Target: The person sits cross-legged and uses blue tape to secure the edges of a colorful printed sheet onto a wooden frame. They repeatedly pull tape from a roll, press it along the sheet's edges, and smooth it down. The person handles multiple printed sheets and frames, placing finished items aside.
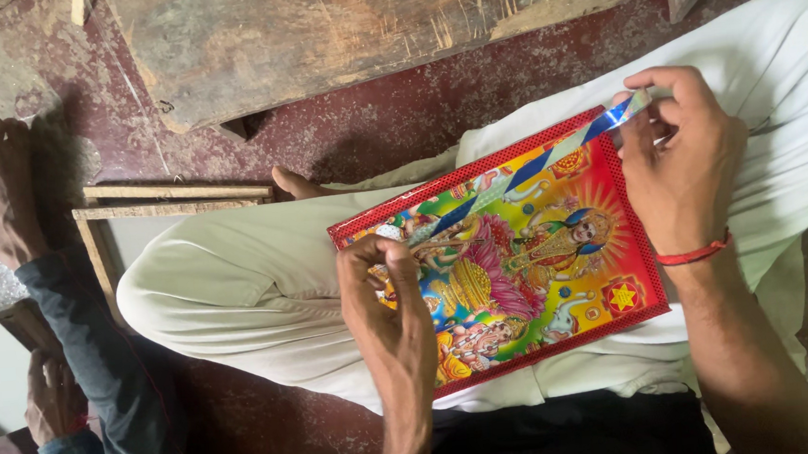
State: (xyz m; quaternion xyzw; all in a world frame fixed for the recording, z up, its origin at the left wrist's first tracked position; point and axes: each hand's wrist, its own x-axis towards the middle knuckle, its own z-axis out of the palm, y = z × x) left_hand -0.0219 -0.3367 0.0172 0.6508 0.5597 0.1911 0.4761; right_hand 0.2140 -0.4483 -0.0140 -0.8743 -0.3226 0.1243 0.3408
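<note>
A colourful printed picture with a red dotted border [533, 274] lies on my lap, on white cloth-covered legs [235, 279]. A narrow shiny strip with blue and silver stripes [525, 171] stretches diagonally across the picture's upper part. My left hand [392, 314] pinches the strip's lower left end against the picture. My right hand [682, 162], with a red thread on the wrist, pinches the strip's upper right end at the picture's top right corner.
A worn wooden board [360, 29] lies across the top on a dark red floor [395, 112]. A thin wooden frame [171, 199] rests on the floor at left. Another person's foot [0, 192] and jeans-clad leg [99, 376] are at far left.
</note>
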